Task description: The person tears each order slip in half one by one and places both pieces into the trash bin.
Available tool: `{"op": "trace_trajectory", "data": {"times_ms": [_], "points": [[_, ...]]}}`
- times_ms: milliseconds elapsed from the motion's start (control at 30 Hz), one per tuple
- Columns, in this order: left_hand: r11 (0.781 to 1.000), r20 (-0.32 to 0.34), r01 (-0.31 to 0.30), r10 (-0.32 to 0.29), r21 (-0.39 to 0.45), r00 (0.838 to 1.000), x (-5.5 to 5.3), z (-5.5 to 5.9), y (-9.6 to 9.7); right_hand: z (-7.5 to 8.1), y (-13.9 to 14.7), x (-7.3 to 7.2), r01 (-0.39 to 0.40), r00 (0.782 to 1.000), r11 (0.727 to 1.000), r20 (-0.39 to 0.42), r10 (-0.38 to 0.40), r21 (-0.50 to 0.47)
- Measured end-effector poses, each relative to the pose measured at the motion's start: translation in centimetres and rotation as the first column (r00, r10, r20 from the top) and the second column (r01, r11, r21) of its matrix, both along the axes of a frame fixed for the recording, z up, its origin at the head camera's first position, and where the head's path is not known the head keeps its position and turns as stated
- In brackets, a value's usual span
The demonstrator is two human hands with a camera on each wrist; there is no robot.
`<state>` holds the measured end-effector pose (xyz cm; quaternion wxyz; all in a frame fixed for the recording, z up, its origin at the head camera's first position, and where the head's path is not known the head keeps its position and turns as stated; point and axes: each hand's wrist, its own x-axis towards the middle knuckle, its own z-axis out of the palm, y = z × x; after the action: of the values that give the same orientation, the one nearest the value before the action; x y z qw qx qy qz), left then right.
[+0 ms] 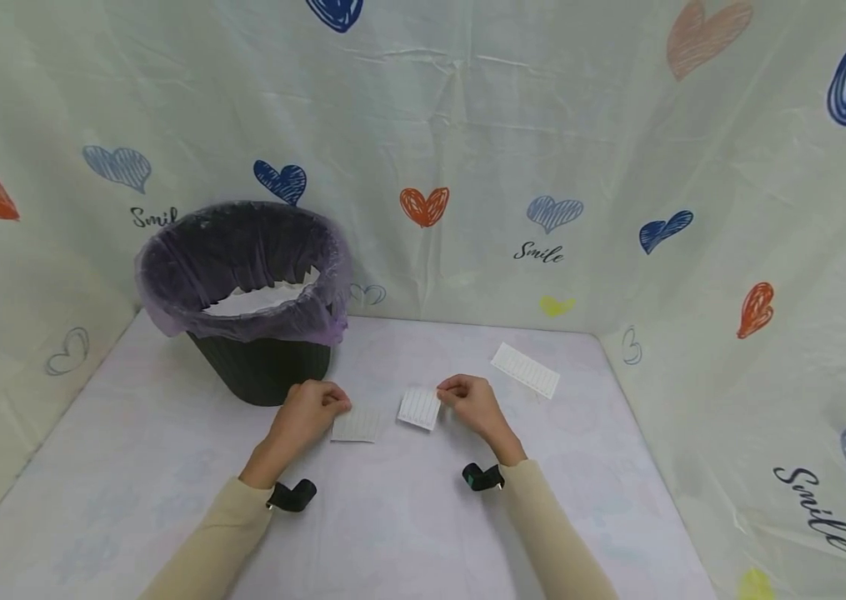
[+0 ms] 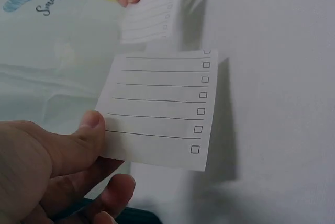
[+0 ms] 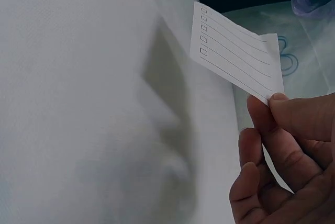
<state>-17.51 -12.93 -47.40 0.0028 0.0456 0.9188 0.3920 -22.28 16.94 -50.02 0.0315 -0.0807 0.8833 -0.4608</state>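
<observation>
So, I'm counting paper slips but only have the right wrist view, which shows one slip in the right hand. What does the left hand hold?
Observer: The left hand pinches another lined slip.
Operator: Anything lying on the table?
Observer: Yes, a longer strip, past the right hand and to its right.
Operator: And what is the purple bag on?
Observer: It lines a dark bin, and something white shows inside.

Held apart here, a white checkbox slip (image 1: 355,427) is pinched at its ten-o'clock corner, a tilted second slip (image 1: 417,409) at its two-o'clock.
</observation>
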Motion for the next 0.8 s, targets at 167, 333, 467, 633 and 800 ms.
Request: {"op": "trace_trajectory", "data": {"times_ms": [167, 333, 467, 633, 800], "points": [[0.997, 0.004, 0.062, -0.062, -0.056, 0.998, 0.8, 2.3, -0.8, 1.2, -0.1, -0.2, -0.032, 0.999, 0.999, -0.001, 0.032, 0.0], [0.991, -0.034, 0.1, -0.103, -0.088, 0.994, 1.2, 4.8, -1.8, 2.6, -0.4, -0.2, -0.067, 0.998, 0.998, 0.0, 0.067, 0.014], [0.983, -0.039, 0.137, -0.142, -0.12, 0.989, 1.6, 6.5, -2.6, 3.8, -0.6, -0.4, -0.092, 0.996, 0.996, -0.003, 0.092, 0.016], [0.976, -0.069, 0.146, -0.159, -0.16, 0.985, 2.2, 8.1, -3.3, 5.2, -0.8, -0.6, -0.118, 0.993, 0.993, -0.023, 0.118, 0.031], [0.973, -0.106, 0.161, -0.18, -0.166, 0.978, 2.6, 9.5, -3.8, 6.9, -1.2, -0.8, -0.135, 0.989, 0.99, -0.055, 0.137, 0.04]]}}
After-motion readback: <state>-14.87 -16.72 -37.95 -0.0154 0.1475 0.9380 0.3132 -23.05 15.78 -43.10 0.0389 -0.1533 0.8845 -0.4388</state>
